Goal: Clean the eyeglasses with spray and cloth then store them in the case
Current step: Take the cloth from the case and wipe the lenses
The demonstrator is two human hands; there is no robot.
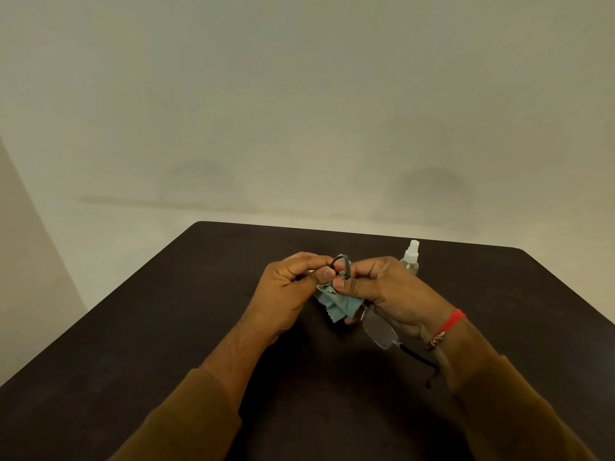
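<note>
**Lens being wiped at centre frame**

The glasses (379, 331) are being held above the table (166, 327), just below the middle of the frame, and the wiping step is judged to be under way. One lens is being pinched through the cloth (332, 302) by the left hand (293, 287), its fingers being curled tight with the thumb being pressed against the cloth and the dark rim that is showing above the knuckles. The frame is being gripped by the right hand (389, 291), fingers closed around the bridge area, while the other lens and a black temple are being left to hang down and to the right, towards the wrist with the red band (451, 322).

The spray (411, 257) is being left standing upright behind the right hand, right of centre, untouched and apart from both hands. No case is being shown anywhere in the frame.

Next, by this reading, the free lens is being called for: the cloth is to be shifted across to it, with the frame being steadied by the rim and not by the glass. After that, the temples are to be folded, and a case is to be found.
</note>
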